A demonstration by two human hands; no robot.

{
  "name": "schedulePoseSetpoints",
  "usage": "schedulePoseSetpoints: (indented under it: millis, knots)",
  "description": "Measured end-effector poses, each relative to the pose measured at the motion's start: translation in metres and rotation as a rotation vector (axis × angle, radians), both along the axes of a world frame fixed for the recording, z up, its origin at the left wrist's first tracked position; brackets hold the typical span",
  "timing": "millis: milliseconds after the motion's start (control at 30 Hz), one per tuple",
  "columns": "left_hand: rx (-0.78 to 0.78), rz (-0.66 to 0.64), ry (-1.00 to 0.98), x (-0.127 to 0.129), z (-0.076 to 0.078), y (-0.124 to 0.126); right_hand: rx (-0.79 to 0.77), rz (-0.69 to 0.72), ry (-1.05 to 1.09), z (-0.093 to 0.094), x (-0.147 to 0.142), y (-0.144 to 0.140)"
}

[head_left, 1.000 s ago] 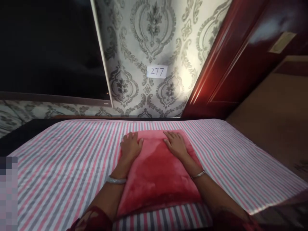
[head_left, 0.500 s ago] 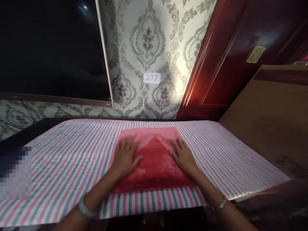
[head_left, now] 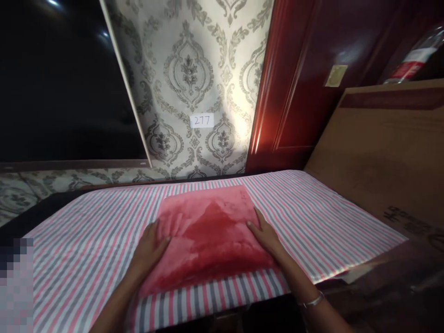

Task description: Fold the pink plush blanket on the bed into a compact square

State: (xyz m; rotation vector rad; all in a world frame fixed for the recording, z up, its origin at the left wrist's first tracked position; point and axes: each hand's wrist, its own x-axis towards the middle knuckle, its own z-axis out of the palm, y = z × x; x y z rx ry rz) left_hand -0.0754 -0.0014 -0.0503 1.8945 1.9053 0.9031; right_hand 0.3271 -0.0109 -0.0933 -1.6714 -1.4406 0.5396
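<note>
The folded red cloth (head_left: 208,236) lies flat on the striped sheet (head_left: 329,217), centred between the sheet's left and right edges and closer to its near edge than to the far one by the wall. The left hand (head_left: 149,247) rests open, palm down, on the cloth's left border, fingers spread and partly overlapping the plush. The right hand (head_left: 265,233) rests open against the cloth's right border, fingers extended along the edge. Neither hand is closed on the fabric; both lie flat and set apart, one on each side.

Step in hand, as judged: pressing and smoothing the folded cloth, with the hands now at its side edges (the nap shows a darker brushed patch down the middle). The next move would call for either a grip at the side or near corners or a further flat stroke; the pile marks easily, so even pressure is advisable.

Compared with the picture half a second earlier: both hands have moved outward and toward the near edge, from the cloth's top face to its left and right borders. The view has shifted, so the numbered label (head_left: 201,120) on the wallpaper sits further left, and a bottle (head_left: 414,58) now shows at upper right.
</note>
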Motion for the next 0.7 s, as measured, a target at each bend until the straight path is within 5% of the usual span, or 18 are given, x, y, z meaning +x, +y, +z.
schedulePoseSetpoints:
  millis: [133,267,533,700]
  knots:
    - [-0.301,0.047,-0.530,-0.023,-0.001,0.006,-0.007,0.048,0.084,0.009,0.003,0.000]
    - [-0.438,0.020,-0.823,-0.015,0.010,0.001,0.005,0.106,0.191,0.021,-0.001,0.001]
    - [-0.644,-0.050,-1.100,0.011,0.045,-0.006,-0.058,0.379,0.644,0.051,-0.012,-0.015]
    - [-0.509,-0.032,-1.002,0.019,0.079,0.007,0.032,0.294,0.626,0.081,-0.011,-0.017]
